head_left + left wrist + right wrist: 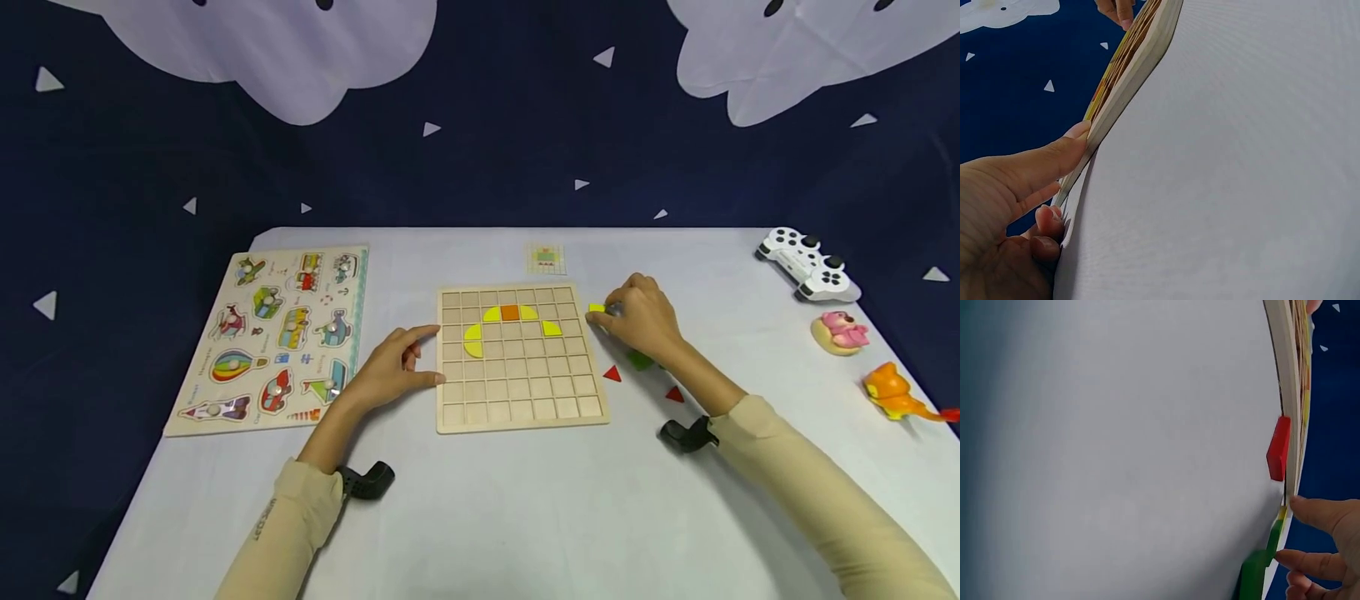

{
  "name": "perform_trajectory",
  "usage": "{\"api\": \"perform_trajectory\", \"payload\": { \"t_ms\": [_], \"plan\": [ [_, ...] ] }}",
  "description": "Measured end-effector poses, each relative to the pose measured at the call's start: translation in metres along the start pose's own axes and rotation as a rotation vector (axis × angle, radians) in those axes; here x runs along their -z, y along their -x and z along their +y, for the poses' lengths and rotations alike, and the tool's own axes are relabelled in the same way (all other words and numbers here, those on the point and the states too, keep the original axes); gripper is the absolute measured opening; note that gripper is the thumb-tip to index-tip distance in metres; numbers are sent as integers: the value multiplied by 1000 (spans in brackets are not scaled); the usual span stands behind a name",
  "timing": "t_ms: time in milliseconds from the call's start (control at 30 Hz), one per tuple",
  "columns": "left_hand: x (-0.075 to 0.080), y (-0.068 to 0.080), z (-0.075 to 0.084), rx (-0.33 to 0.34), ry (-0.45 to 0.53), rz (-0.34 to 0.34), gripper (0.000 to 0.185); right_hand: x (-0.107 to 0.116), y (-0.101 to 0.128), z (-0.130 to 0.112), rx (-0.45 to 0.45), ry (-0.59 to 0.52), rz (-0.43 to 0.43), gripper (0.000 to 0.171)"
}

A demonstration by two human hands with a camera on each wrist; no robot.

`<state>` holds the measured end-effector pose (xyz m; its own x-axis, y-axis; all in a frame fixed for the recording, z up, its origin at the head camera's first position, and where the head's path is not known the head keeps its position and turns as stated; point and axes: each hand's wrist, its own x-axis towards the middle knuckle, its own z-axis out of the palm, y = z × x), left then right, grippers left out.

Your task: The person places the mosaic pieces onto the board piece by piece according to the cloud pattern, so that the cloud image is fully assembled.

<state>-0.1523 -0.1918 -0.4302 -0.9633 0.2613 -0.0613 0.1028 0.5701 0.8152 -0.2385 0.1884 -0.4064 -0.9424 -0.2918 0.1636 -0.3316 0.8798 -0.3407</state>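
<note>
Yellow piece (596, 309) pinched at the fingertips of the right hand (641, 317), on the white table (525, 500) just off the right edge of the wooden grid board (517, 400), level with its second row. Fingers curled together over the piece; exact clamping not resolved from the head view. From the right wrist view, fingertips (1310, 509) seen against a thin yellow sliver (1282, 514) beside the board's edge (1286, 394), with a green piece (1254, 572) just below and a red piece (1279, 449) a little farther along the edge.

Left hand (393, 367) laid at the board's left edge, fingers straight and slightly apart, thumb tip and index finger touching the wooden side. Same contact confirmed from the left wrist view: thumb tip (1075, 131) pressed to the board's edge (1135, 69).

Already seated in the board's upper rows: an orange square (510, 312) flanked by yellow curved pieces (491, 315), plus a yellow half-disc (473, 342) lower left.

Loose on the table right of the board: two red triangles (612, 375) and a green piece (640, 360) partly hidden under the right wrist.

Farther out: a small pattern card (546, 259) beyond the board; a vehicle peg puzzle (277, 333) at left; a white game controller (810, 265), a pink toy (840, 332) and an orange toy (892, 392) at right.
</note>
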Motion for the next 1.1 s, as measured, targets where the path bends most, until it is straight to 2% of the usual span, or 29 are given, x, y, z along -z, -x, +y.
{"api": "perform_trajectory", "payload": {
  "t_ms": [333, 567, 767, 967, 1100],
  "plan": [
    [0, 0, 1, -5, -4, 7, 77, -1, 1, -7, -44, 17, -12, 36],
    [-1, 1, 0, -14, 4, 7, 77, -4, -1, -10, -37, 47, -21, 35],
    [-2, 0, 1, -18, -2, 3, 77, -4, 1, -9, -72, 27, -26, 37],
    [-1, 0, 0, -16, 4, 7, 77, 0, 3, -10, -64, 15, 13, 31],
    [-1, 0, 0, -17, 4, 9, 77, 5, 4, -12, -52, 10, 39, 36]
  ]
}}
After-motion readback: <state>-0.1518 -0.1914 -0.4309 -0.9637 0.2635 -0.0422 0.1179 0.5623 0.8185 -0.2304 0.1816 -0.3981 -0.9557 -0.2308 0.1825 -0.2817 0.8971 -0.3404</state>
